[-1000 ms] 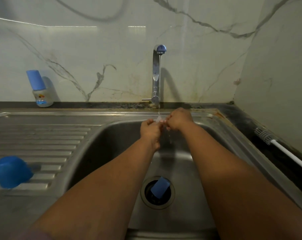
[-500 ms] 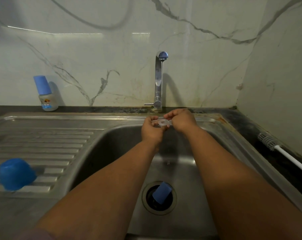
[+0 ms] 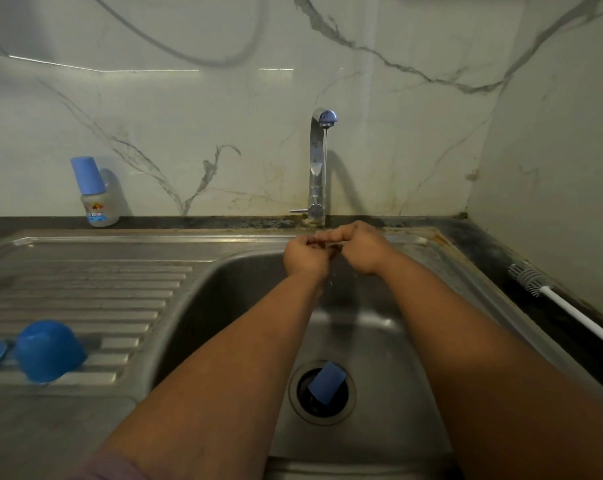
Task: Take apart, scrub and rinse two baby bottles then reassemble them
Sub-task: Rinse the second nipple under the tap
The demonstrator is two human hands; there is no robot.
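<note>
Both hands, left hand [image 3: 305,255] and right hand [image 3: 360,247], pinch a small part, likely the teat, under the tap [image 3: 322,161] stream at the sink's back edge; turn it so water flushes inside. Capped baby bottle [image 3: 94,194] stands at the counter's back left.

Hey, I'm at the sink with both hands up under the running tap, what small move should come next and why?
Probably keep the left hand and right hand together under the thin stream from the chrome tap and turn whatever they pinch; it is too hidden to name. The blue cap sits in the sink's drain hole and the white-handled bottle brush lies aside, so this looks like rinsing.
</note>
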